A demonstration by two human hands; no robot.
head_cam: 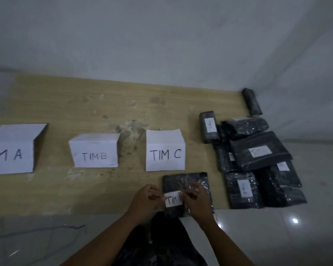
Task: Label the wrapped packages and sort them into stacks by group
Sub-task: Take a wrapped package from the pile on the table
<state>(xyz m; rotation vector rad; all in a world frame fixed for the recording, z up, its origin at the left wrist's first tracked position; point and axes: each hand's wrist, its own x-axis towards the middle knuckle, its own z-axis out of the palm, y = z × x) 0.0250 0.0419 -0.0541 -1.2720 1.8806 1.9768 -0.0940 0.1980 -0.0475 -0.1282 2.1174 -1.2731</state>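
So, a black wrapped package [185, 179] is laid flat on the wooden board [104, 112], just below the TIM C sign [164, 150] and a touch to its right. A small white TIM A label [173, 199] is held against the package's near half. Its left edge is pinched by the left hand [144, 198] and its right edge by the right hand [196, 198], fingers curled on both. Something clear and shiny is seen just above the label; whether it's tape or wrap can't be told.

Left of the TIM C sign the TIM B sign [94, 150] is stood, and further left the TIM A sign [12, 150], cut off by the frame edge. Right of the TIM C sign a pile of black packages [258, 160] is heaped, several labelled, writing too blurry to be read. One rolled package [251, 101] is set apart, up and right of the TIM C sign, past the pile.
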